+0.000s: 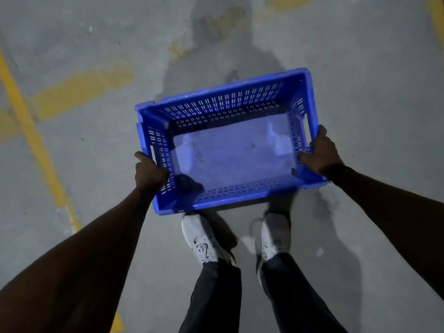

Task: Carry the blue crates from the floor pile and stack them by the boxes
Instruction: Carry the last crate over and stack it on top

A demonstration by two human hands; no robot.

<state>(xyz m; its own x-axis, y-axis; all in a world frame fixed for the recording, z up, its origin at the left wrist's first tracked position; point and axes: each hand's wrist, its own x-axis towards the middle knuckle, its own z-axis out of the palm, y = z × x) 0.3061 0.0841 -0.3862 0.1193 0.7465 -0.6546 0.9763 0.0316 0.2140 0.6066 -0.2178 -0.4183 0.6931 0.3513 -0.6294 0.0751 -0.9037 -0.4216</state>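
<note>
One empty blue crate [230, 150] with slotted walls hangs in front of me above the floor, open side up and slightly tilted. My left hand [149, 170] grips the rim of its left short end near the handle slot. My right hand [318, 152] grips the rim of the right short end, thumb inside the wall. The floor pile and the boxes are out of view.
Grey concrete floor [360, 68] lies all around, with a yellow painted line [33, 140] running down the left and yellow patches [84, 92] beyond it. My two feet in white shoes [201, 239] stand just under the crate's near edge.
</note>
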